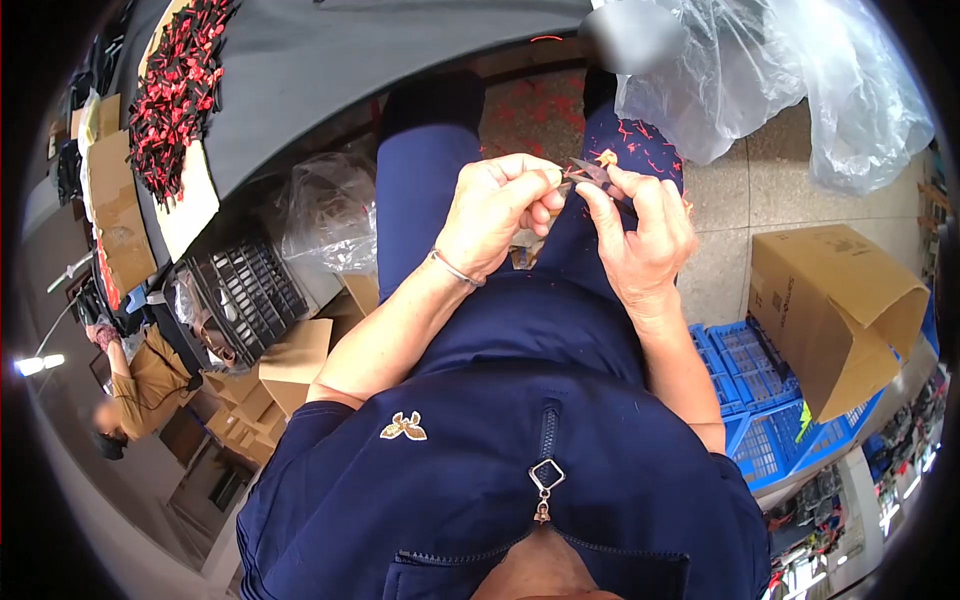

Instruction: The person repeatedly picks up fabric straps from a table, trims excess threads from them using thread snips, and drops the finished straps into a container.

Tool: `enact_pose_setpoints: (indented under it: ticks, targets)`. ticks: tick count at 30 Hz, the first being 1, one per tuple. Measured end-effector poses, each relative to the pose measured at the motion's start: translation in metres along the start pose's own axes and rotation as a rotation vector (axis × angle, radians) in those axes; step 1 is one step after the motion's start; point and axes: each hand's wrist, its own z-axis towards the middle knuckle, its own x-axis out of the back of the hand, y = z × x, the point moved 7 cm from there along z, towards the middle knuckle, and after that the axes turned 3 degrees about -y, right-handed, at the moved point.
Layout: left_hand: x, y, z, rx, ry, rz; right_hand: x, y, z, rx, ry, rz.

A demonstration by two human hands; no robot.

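Observation:
My left hand [508,207] is closed in a pinch above my lap, with a silver bracelet at its wrist. Between its thumb and finger shows a small red-and-black piece [569,176], partly hidden by the fingertips. My right hand [647,228] is closed round a pair of small snips [592,172], whose pointed dark blades reach left to that piece. The snips' handles are mostly covered by the fingers. Red thread scraps [640,133] lie on the dark trouser leg just beyond my right hand.
A pile of red and black pieces [180,95] lies on the dark table at upper left. Clear plastic bags [850,95] hang at upper right. At right are a cardboard box [830,300] and blue crates [755,365]. A black crate [255,300] and another person [150,385] are at left.

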Motion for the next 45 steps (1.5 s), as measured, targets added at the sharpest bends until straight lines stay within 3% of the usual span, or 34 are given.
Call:
enact_pose_setpoints:
  ticks: [1, 5, 7, 9, 10, 12, 15, 19, 26, 35, 38, 41, 45]
  targets:
    - [0.000, -0.002, 0.000, 0.014, -0.008, -0.022, -0.001, 0.002, -0.001, -0.021, -0.009, 0.022]
    - [0.000, -0.003, 0.003, 0.043, 0.035, 0.086, -0.033, 0.031, -0.017, -0.644, -0.162, 1.016]
    - [0.008, -0.009, 0.010, 0.042, 0.113, 0.210, -0.023, 0.026, -0.010, -0.580, -0.162, 1.321]
    - [0.017, -0.016, 0.010, 0.032, 0.121, 0.088, -0.016, 0.022, 0.000, -0.432, -0.111, 1.588]
    - [0.019, -0.018, 0.011, 0.028, 0.119, 0.029, -0.009, 0.021, 0.005, -0.516, -0.072, 1.555]
    - [0.018, -0.013, 0.009, -0.010, 0.094, -0.011, -0.007, 0.037, 0.000, -0.640, -0.117, 1.101]
    - [0.013, -0.001, 0.007, -0.060, 0.064, -0.048, -0.012, 0.040, -0.010, -0.661, -0.146, 0.762]
    - [0.006, 0.004, 0.004, -0.087, 0.045, -0.025, -0.014, 0.032, -0.012, -0.595, -0.149, 0.642]
    - [-0.001, 0.006, -0.001, -0.094, 0.046, 0.040, -0.010, 0.018, -0.001, -0.228, -0.071, 0.220]
    - [-0.004, 0.005, -0.003, -0.113, 0.062, 0.103, -0.005, 0.006, 0.000, -0.049, -0.012, 0.029]
    - [0.001, 0.001, -0.001, -0.087, 0.087, 0.118, -0.009, 0.012, 0.000, -0.139, -0.081, 0.060]
    - [0.006, 0.003, 0.000, -0.092, 0.082, 0.111, -0.019, 0.036, -0.011, -0.409, -0.035, 0.379]
    - [0.030, 0.012, -0.008, -0.119, 0.153, 0.099, -0.015, 0.055, -0.007, -0.558, -0.049, 0.293]
